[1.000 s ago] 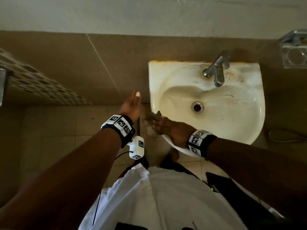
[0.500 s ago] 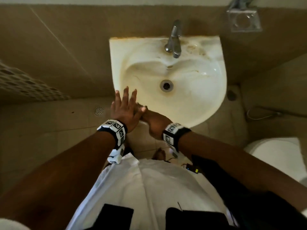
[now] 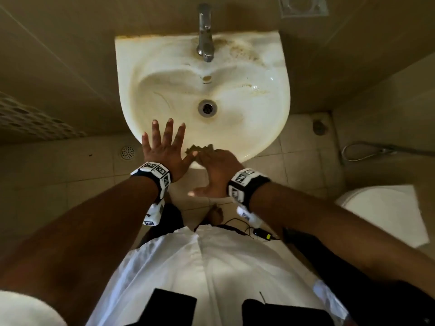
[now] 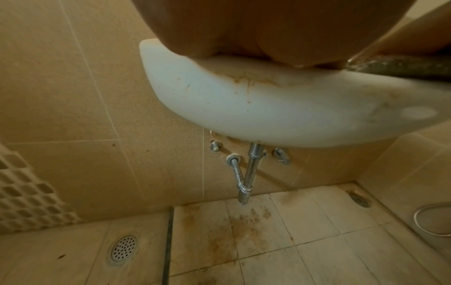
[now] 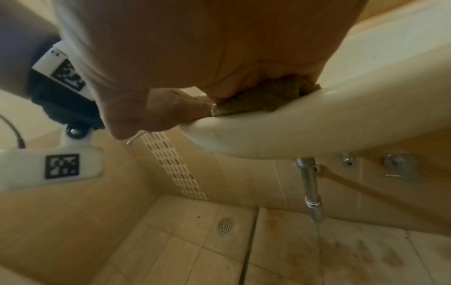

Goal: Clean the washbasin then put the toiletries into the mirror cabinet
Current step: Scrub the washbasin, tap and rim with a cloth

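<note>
On the front rim of the washbasin (image 3: 266,137) I see a brownish scrubbing pad (image 3: 200,148), pressed flat there under my right hand (image 3: 217,171). That hand's fingers lie over the pad, the thumb stretched out toward my body; from the right wrist view the palm bears down on the pad (image 5: 263,98) against the rim, though I can't quite tell whether the fingertips curl over its far edge. Just beside it, my left hand (image 3: 164,147) rests on the rim's front left, fingers straight and spread, reaching into the bowl; its thumb touches the pad's near corner. Brown stains mark the basin around the tap (image 3: 205,34) and near the drain (image 3: 207,108). Below, the chrome waste pipe (image 4: 249,177) drops to the stained floor tiles, with a round floor drain (image 4: 124,248) to the left.
</note>
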### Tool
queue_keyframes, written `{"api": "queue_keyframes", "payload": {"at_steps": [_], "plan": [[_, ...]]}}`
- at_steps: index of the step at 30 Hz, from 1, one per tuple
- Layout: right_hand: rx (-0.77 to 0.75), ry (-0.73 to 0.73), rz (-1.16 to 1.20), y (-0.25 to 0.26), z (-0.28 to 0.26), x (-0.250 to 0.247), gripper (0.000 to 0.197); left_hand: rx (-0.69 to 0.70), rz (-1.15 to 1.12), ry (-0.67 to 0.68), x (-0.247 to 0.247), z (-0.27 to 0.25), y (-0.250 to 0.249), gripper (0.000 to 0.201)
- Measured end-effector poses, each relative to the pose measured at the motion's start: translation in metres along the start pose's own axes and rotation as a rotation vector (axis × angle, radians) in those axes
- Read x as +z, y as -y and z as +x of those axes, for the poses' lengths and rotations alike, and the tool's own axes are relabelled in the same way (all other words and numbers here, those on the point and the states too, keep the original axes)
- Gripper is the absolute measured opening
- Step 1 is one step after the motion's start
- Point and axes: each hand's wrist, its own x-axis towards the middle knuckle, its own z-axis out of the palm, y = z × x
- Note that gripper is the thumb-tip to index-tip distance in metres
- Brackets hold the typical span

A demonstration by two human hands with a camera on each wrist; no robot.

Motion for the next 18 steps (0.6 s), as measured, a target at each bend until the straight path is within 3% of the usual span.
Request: {"api": "queue_keyframes", "payload": {"at_steps": [2, 4, 6, 10, 14, 16, 17, 18], "plan": [[-0.022, 0.029, 0.021, 0.005, -0.002, -0.006, 0.108, 0.001, 0.005, 0.014, 0.0, 0.001, 0.0, 0.086], [-0.077, 0.047, 0.006, -0.027, -0.005, -0.018, 0.09, 0.005, 0.016, 0.028, -0.002, 0.002, 0.002, 0.088], [-0.031, 0.129, -0.056, -0.083, -0.004, -0.038, 0.077, 0.001, 0.018, 0.044, -0.004, 0.002, 0.001, 0.088], [0.188, 0.246, -0.331, -0.146, 0.017, -0.09, 0.077, 0.005, 0.021, 0.049, -0.003, 0.003, 0.001, 0.09], [0.356, 0.407, -0.344, -0.117, 0.077, -0.096, 0.088, 0.009, 0.023, 0.042, 0.0, 0.006, 0.004, 0.091], [0.168, 0.448, -0.247, -0.097, 0.116, -0.074, 0.08, 0.014, 0.01, 0.052, -0.001, 0.006, 0.004, 0.092], [0.102, 0.54, -0.137, -0.077, 0.112, -0.055, 0.074, 0.023, -0.005, 0.053, -0.001, 0.006, 0.004, 0.093], [0.094, 0.586, 0.003, -0.043, 0.122, -0.035, 0.067, 0.031, -0.031, 0.04, -0.002, 0.006, 0.004, 0.093]]}}
